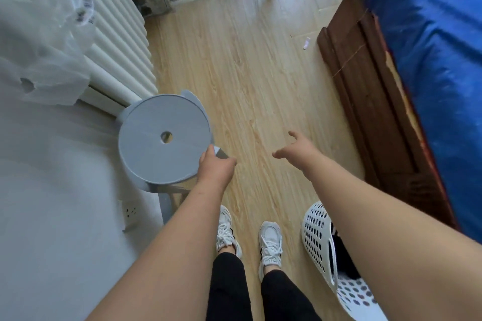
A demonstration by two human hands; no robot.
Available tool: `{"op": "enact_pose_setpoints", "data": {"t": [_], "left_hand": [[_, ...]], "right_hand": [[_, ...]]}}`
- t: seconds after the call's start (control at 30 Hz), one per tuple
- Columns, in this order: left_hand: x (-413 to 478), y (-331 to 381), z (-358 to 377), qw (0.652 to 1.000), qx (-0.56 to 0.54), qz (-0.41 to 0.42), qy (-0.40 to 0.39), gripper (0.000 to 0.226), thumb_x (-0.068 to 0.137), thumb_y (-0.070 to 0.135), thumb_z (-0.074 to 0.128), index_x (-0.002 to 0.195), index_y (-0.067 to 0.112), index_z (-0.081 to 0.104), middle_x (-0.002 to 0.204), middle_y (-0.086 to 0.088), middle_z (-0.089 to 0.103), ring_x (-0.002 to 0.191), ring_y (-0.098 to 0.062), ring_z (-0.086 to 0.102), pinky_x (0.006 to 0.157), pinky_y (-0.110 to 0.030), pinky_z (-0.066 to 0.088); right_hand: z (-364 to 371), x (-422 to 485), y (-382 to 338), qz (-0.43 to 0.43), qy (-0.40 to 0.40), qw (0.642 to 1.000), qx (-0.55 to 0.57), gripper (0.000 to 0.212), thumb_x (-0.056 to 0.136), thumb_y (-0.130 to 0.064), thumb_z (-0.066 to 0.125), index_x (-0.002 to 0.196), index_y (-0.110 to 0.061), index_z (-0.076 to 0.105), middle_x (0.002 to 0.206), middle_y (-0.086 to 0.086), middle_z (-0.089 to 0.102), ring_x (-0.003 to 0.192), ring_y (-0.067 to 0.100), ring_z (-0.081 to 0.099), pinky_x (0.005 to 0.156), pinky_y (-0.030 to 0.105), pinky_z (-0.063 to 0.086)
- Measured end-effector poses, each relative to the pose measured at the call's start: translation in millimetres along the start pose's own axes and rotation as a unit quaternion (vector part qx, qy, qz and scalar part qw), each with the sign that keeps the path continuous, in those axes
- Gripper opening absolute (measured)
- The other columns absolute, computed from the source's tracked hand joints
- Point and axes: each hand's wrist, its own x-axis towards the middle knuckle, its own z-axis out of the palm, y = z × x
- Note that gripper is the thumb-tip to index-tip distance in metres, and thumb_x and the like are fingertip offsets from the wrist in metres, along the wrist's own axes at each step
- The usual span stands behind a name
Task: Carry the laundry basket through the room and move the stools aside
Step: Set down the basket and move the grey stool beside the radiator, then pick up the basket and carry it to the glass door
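Hands are reaching forward: my left grip (216,163) is closing on the grey stool's (164,138) rim by the radiator (117,34), my right grip (294,147) is hanging wide and empty, laundry basket (317,237) sitting on the floor (255,73) beside my right foot.

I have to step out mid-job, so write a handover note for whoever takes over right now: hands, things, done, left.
Left hand: gripping the rim of the grey round stool, which stands by the radiator.
Right hand: open, empty, held over the floor.
Laundry basket: white, on the floor at the person's right, beside the bed, not held.
Done: stool is at the side, the path ahead looks clear.
Left: release the stool, pick up the basket, carry it on. No other stool is in view.
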Motion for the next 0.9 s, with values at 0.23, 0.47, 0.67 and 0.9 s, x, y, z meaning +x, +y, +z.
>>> {"op": "enact_pose_setpoints", "data": {"t": [0.23,0.47,0.67,0.9], "left_hand": [[-43.8,22.6,52.3,0.995,0.062,0.006,-0.079,0.076,0.088,0.029,0.056,0.154,0.023,0.018,0.161,-0.006,0.022,0.144,-0.031,0.029,0.111,-0.042,0.032],[-89.6,37.0,94.8,0.975,0.148,0.056,-0.159,0.075,0.088,0.032,0.055,0.153,0.023,0.02,0.16,-0.007,0.025,0.144,-0.029,0.029,0.11,-0.039,0.032],[-139.8,42.5,112.5,0.94,0.246,0.102,-0.215,0.074,0.088,0.032,0.056,0.153,0.022,0.023,0.158,-0.007,0.03,0.142,-0.029,0.034,0.108,-0.037,0.033],[-203.3,52.0,126.7,0.888,0.331,0.163,-0.273,0.073,0.089,0.03,0.056,0.153,0.017,0.023,0.158,-0.007,0.032,0.142,-0.028,0.034,0.11,-0.036,0.031]], "right_hand": [[-49.5,-35.9,57.1,0.038,0.03,0.997,0.057,0.085,0.079,-0.014,0.075,0.151,-0.02,0.03,0.146,0.013,0.044,0.129,0.029,0.048,0.094,0.032,0.038],[-78.2,-84.7,114.9,0.083,0.076,0.983,0.146,0.082,0.075,-0.014,0.077,0.146,-0.024,0.039,0.144,0.012,0.046,0.128,0.026,0.048,0.095,0.03,0.037],[-95.8,-142.2,150.7,0.102,0.137,0.965,0.201,0.082,0.073,-0.013,0.078,0.145,-0.027,0.042,0.144,0.009,0.045,0.126,0.025,0.049,0.093,0.028,0.037],[-114.3,-209.0,190.4,0.134,0.195,0.936,0.263,0.084,0.073,-0.016,0.078,0.146,-0.028,0.038,0.145,0.006,0.046,0.128,0.026,0.047,0.105,0.036,0.038]]}}
